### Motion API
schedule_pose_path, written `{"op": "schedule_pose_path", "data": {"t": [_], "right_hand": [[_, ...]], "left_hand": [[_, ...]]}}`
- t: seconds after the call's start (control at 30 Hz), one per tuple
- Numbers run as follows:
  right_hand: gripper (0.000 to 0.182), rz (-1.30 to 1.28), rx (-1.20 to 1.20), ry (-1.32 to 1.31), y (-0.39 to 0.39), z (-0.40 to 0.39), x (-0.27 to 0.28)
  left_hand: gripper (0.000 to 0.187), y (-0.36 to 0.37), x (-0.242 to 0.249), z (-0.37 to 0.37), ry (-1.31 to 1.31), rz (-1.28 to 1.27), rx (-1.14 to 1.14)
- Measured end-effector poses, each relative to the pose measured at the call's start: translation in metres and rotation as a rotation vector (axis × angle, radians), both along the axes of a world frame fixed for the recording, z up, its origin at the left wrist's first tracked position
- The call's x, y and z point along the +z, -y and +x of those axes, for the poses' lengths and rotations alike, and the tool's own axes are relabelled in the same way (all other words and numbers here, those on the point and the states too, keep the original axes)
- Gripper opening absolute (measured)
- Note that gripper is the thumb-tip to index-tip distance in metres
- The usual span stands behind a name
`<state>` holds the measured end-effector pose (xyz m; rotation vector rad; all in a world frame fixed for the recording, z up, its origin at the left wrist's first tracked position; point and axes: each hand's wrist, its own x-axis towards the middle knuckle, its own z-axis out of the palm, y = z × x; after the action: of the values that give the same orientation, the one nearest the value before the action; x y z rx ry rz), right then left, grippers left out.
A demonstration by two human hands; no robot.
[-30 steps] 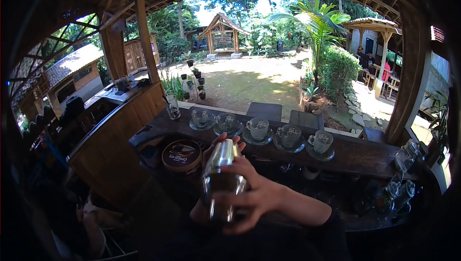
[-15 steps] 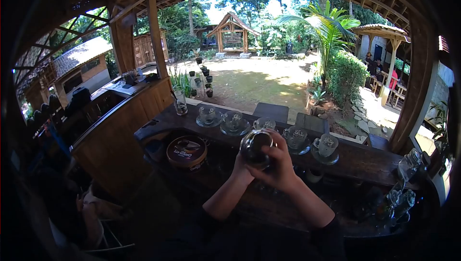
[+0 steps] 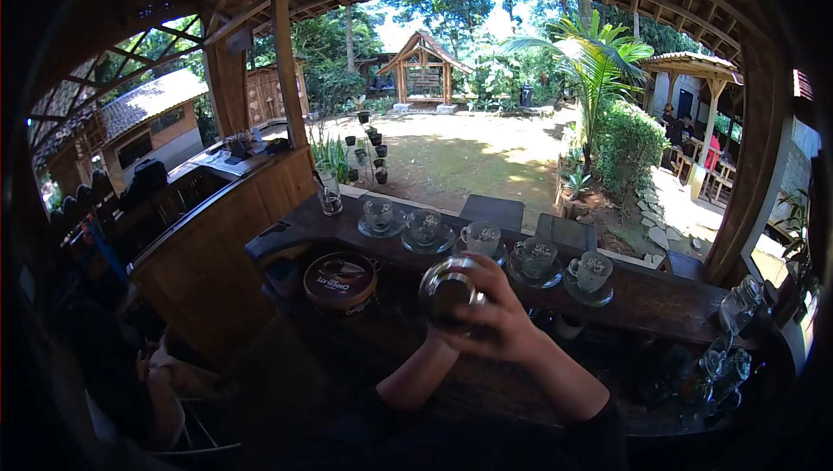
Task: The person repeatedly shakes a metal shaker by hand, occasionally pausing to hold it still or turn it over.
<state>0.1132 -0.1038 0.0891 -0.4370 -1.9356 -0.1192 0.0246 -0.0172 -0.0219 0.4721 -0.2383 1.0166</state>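
A round glass jar (image 3: 448, 294) with a shiny rim and dark inside is held above the counter. My right hand (image 3: 499, 310) wraps round its right side with the fingers over it. My left hand (image 3: 441, 338) is beneath the jar, closed against its lower part and partly hidden by it. Behind the jar, several glass cups stand on saucers in a row, among them one cup (image 3: 424, 225) to the left and another (image 3: 591, 271) to the right. Pale bits lie in the cups. A tall glass (image 3: 330, 197) stands at the row's left end.
A round brown chocolate tin (image 3: 340, 281) sits on the lower dark counter (image 3: 390, 332) at the left. More glassware (image 3: 737, 306) stands at the right end. A seated person's hands (image 3: 160, 363) show at lower left. Several people are far off at the right.
The jar has shifted slightly left and down and is tilted differently. Both my hands have moved with it and still hold it. The view has shifted a little.
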Motion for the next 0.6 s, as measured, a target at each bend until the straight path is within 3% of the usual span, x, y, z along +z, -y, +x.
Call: {"op": "schedule_pose_path", "data": {"t": [0.03,0.07,0.1,0.17,0.2,0.23,0.3,0.37,0.4,0.47,0.5,0.57,0.6], "right_hand": [[0.044,0.144,0.061,0.191,0.024,-0.012,0.018],[0.045,0.223,0.082,0.287,0.052,-0.024,0.023],[0.045,0.304,0.101,0.379,0.073,-0.034,0.023],[0.023,0.582,0.107,0.318,0.082,-0.045,0.024],[0.042,0.599,0.021,0.378,0.073,-0.035,0.016],[0.040,0.389,0.173,0.264,0.061,-0.028,0.022],[0.050,0.185,-0.006,0.211,0.017,-0.004,0.012],[0.049,0.052,-0.134,-0.032,-0.016,0.009,-0.003],[0.047,0.105,-0.067,-0.007,-0.010,0.008,0.000],[0.041,0.239,0.010,0.139,0.024,-0.005,0.020],[0.040,0.362,0.035,0.216,0.049,-0.019,0.028],[0.041,0.556,0.012,0.382,0.079,-0.035,0.019],[0.042,0.565,0.028,0.363,0.075,-0.034,0.019]], "left_hand": [[0.046,0.010,0.006,-0.019,-0.009,0.019,-0.073],[0.047,-0.007,0.023,-0.034,0.057,0.390,-0.278],[0.045,0.000,0.039,-0.034,0.242,0.533,-0.324],[0.041,0.023,0.067,-0.043,0.245,0.659,-0.135],[0.042,0.018,0.061,-0.038,0.272,0.588,-0.134],[0.045,0.003,0.047,-0.037,0.146,0.461,-0.163],[0.044,0.000,0.026,-0.013,-0.054,-0.074,-0.173],[0.038,-0.046,-0.026,0.032,0.369,0.123,-0.331],[0.038,-0.039,-0.020,0.029,0.376,0.130,-0.338],[0.046,-0.007,0.015,0.004,-0.455,0.421,0.447],[0.045,0.008,0.055,-0.024,-0.116,0.226,-0.109],[0.045,0.022,0.068,-0.030,0.207,0.608,-0.062],[0.045,0.025,0.067,-0.035,0.229,0.588,-0.018]]}}
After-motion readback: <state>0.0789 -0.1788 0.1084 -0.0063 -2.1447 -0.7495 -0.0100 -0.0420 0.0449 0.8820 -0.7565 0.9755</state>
